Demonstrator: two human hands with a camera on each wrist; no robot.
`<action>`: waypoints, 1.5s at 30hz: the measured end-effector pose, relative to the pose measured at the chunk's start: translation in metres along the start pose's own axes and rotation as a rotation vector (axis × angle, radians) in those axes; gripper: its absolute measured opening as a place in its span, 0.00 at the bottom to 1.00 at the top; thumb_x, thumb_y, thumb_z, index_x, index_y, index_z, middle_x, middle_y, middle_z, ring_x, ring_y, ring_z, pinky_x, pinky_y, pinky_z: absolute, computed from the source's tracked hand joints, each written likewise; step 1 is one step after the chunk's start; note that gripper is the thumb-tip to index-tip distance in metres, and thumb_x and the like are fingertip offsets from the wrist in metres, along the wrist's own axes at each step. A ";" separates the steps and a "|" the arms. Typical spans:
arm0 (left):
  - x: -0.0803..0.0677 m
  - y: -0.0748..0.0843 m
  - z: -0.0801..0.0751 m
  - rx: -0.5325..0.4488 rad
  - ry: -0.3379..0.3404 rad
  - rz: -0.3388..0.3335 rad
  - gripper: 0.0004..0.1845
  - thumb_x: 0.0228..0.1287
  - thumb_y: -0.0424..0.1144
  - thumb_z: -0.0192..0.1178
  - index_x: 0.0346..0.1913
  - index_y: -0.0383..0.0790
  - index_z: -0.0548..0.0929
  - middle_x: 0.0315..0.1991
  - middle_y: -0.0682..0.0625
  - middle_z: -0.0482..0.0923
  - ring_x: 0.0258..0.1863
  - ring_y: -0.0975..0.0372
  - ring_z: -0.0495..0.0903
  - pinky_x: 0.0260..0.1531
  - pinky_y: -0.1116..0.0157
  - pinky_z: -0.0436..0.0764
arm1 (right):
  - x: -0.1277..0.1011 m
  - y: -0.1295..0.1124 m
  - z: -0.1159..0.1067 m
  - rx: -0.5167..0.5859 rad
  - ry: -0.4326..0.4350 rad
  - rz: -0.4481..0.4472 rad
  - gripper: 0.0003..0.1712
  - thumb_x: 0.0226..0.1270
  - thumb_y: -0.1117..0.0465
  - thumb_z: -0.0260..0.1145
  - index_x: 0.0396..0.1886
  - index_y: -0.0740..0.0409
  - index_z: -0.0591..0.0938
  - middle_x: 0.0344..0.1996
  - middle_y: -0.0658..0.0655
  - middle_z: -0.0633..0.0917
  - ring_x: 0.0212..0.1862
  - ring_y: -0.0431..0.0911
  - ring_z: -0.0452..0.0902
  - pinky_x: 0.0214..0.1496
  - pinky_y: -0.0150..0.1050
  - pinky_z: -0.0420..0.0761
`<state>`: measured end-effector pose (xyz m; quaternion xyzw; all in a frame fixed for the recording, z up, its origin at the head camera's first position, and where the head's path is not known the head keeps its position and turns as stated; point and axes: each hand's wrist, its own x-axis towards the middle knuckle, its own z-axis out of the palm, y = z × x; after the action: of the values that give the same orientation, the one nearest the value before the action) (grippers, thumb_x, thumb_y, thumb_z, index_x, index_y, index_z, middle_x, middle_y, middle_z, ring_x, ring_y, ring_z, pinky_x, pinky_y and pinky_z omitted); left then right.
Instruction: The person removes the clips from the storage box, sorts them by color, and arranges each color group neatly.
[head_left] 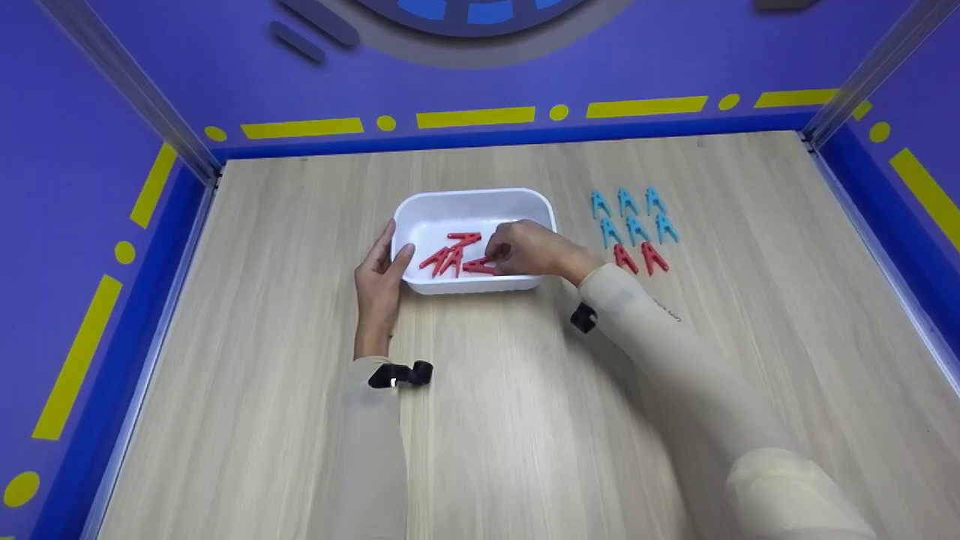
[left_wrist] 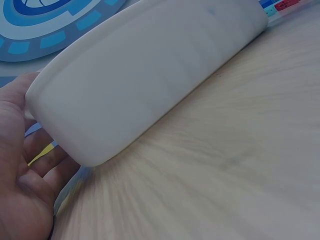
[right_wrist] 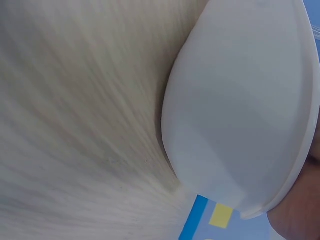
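In the head view, a white tray (head_left: pixel 465 286) sits in the middle of the frame on a pale wooden table (head_left: pixel 480 405); four red pegs (head_left: pixel 452 261) show inside it; the left hand (head_left: pixel 379 289) grips the tray's left end, thumb over the rim and the other fingers round the outside; the right hand (head_left: pixel 532 249) reaches in over the tray's right side, fingers bent, their tips at the end of the rightmost of those pegs; whether they pinch it I cannot tell; right of centre, six blue pegs (head_left: pixel 627 202) lie in two rows of three, with two more red pegs (head_left: pixel 654 257) just below them.

In the left wrist view, the tray's outer wall slants across the upper half; fingers hold its corner at the left edge; a blurred bit of red and blue shows at the upper right.

In the right wrist view, the tray's wall fills the right half; part of a hand shows at the lower right, its fingertips out of sight.
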<state>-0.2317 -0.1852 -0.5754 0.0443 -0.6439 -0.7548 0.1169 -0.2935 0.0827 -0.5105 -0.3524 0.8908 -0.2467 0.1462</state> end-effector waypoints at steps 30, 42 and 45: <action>0.000 -0.001 0.000 0.033 0.011 0.040 0.33 0.72 0.40 0.72 0.76 0.40 0.75 0.77 0.49 0.70 0.79 0.60 0.64 0.75 0.70 0.65 | -0.054 -0.015 -0.007 0.220 0.355 -0.051 0.18 0.70 0.66 0.75 0.58 0.61 0.87 0.51 0.62 0.86 0.55 0.57 0.83 0.64 0.52 0.84; 0.000 -0.002 -0.002 0.015 -0.003 0.043 0.33 0.71 0.41 0.73 0.76 0.41 0.76 0.77 0.49 0.70 0.78 0.61 0.65 0.74 0.69 0.67 | -0.080 -0.011 0.001 0.206 0.453 -0.006 0.17 0.70 0.65 0.76 0.56 0.61 0.88 0.51 0.59 0.86 0.54 0.57 0.83 0.60 0.54 0.85; 0.000 -0.002 -0.002 0.004 -0.009 0.031 0.33 0.72 0.40 0.72 0.76 0.42 0.75 0.77 0.50 0.70 0.78 0.61 0.64 0.74 0.69 0.67 | -0.085 -0.010 0.001 0.211 0.468 0.011 0.17 0.69 0.66 0.76 0.56 0.61 0.88 0.51 0.59 0.86 0.52 0.60 0.82 0.57 0.53 0.86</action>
<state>-0.2311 -0.1868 -0.5777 0.0312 -0.6467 -0.7517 0.1259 -0.2271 0.1361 -0.4987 -0.2636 0.8716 -0.4125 -0.0265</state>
